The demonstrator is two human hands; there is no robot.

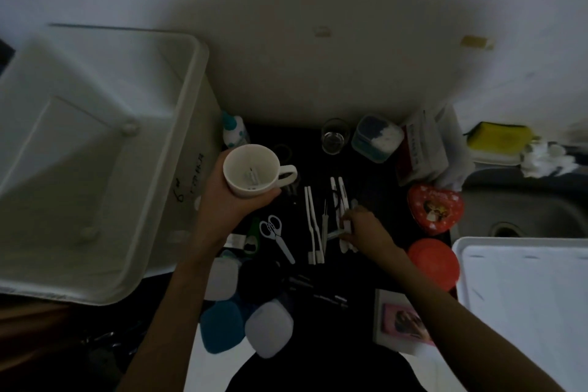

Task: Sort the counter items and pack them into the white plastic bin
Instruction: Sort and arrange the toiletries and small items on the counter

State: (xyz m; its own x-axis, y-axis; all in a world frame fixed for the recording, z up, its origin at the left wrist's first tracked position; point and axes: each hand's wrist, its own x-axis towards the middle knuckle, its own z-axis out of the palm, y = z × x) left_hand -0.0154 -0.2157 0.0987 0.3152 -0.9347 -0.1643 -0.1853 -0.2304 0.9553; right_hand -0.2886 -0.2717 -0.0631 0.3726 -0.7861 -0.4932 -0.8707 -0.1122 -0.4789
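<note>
We see the left hand (pixel 222 197) wrapped around a smooth white ceramic mug (pixel 251 170), held upright just right of the big white plastic bin (pixel 95 149). Right hand (pixel 362 226) reaches down, fingers pinching thin white plastic sticks (pixel 342 219) on the dark counter (pixel 375 188); white-handled scissors (pixel 276 237) lie nearby.
</note>
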